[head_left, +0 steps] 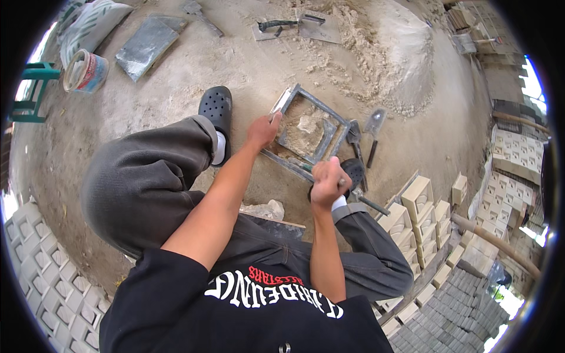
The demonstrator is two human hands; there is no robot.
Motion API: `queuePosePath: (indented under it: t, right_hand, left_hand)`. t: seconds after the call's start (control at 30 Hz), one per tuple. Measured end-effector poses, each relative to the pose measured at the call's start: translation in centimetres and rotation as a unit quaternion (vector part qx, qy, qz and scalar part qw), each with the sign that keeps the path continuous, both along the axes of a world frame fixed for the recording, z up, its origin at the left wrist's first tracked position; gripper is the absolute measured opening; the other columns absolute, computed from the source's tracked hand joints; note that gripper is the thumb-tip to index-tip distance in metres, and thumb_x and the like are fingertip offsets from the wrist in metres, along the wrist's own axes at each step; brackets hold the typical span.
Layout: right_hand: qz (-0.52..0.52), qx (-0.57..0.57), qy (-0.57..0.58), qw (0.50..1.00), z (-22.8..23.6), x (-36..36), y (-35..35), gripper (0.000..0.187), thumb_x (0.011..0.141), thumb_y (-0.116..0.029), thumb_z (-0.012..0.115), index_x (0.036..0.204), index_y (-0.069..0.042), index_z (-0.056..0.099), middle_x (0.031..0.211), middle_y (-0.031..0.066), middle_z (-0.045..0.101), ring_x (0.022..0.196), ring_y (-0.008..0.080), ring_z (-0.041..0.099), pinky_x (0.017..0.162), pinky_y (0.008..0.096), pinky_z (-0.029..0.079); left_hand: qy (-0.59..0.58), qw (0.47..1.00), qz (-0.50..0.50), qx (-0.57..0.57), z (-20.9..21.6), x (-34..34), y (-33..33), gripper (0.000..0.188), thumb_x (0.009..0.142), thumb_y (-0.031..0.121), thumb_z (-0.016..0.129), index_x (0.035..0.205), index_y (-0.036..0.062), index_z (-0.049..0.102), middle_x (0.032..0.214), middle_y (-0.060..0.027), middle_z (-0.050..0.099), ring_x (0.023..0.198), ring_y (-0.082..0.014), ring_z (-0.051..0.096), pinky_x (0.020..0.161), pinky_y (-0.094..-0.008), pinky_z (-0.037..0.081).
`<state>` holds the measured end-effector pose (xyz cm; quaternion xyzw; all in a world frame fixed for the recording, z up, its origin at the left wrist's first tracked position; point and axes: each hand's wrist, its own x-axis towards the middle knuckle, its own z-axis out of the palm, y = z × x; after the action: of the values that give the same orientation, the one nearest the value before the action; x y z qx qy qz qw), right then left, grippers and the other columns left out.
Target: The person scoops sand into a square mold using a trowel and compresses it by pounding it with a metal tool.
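Observation:
A square grey metal mould frame (321, 103) lies on the ground between my feet, with a smaller metal frame (325, 141) inside it. Pale crumbly sand mix (306, 125) partly fills the middle. My left hand (263, 130) is closed on the frame's left side, its fingers over the edge. Close to the near right corner, my right hand (328, 181) makes a fist around a slim-handled tool; most of this tool is hidden by the fingers. Beside the frame's right corner lie a dark trowel (354, 134) and a second trowel (375, 122) with a black handle.
A sand pile (406, 59) rises at the far right. Two flat plastering floats (276, 29) (319, 27) lie far ahead. Metal sheets (147, 48), a bucket (86, 72) and a green stool (36, 88) stand left. Stacked cast blocks (416, 197) are close on the right.

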<state>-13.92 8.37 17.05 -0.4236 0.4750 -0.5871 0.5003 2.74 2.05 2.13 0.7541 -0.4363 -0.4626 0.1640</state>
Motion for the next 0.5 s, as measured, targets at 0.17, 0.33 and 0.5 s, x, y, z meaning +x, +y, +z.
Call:
queuePosePath:
  t: [0.17, 0.33, 0.5]
  right_hand:
    - [0.016, 0.016, 0.1, 0.995, -3.0, 1.3, 0.3, 0.048, 0.098, -0.011, 0.046, 0.053, -0.004, 0.034, 0.05, -0.001, 0.039, 0.046, 0.008, 0.033, 0.045, 0.0287, 0.023]
    - [0.004, 0.022, -0.012, 1.0, -0.6, 1.2, 0.3, 0.044, 0.097, -0.012, 0.048, 0.055, -0.003, 0.036, 0.049, -0.0005, 0.038, 0.046, 0.0092, 0.032, 0.045, 0.0304, 0.023]
    - [0.003, 0.007, 0.099, 0.995, -2.5, 2.7, -1.1, 0.048, 0.1, -0.014, 0.046, 0.054, -0.007, 0.033, 0.049, -0.0018, 0.036, 0.046, 0.0081, 0.03, 0.045, 0.0295, 0.022]
  left_hand:
    - [0.022, 0.999, 0.019, -0.02, -1.2, -0.9, 0.1, 0.059, 0.094, 0.06, 0.034, 0.118, 0.0177, 0.067, 0.102, -0.0229, 0.067, 0.097, -0.042, 0.063, 0.085, -0.0477, 0.048]
    - [0.016, 1.0, 0.012, -0.005, -1.6, -0.3, 0.2, 0.056, 0.094, 0.059, 0.034, 0.124, 0.0215, 0.064, 0.103, -0.0222, 0.067, 0.099, -0.0417, 0.063, 0.085, -0.047, 0.048]
    - [0.032, 0.996, 0.046, -0.073, -1.6, -0.9, 0.6, 0.061, 0.094, 0.058, 0.037, 0.109, 0.008, 0.068, 0.093, -0.0289, 0.065, 0.093, -0.0464, 0.062, 0.082, -0.0498, 0.046]
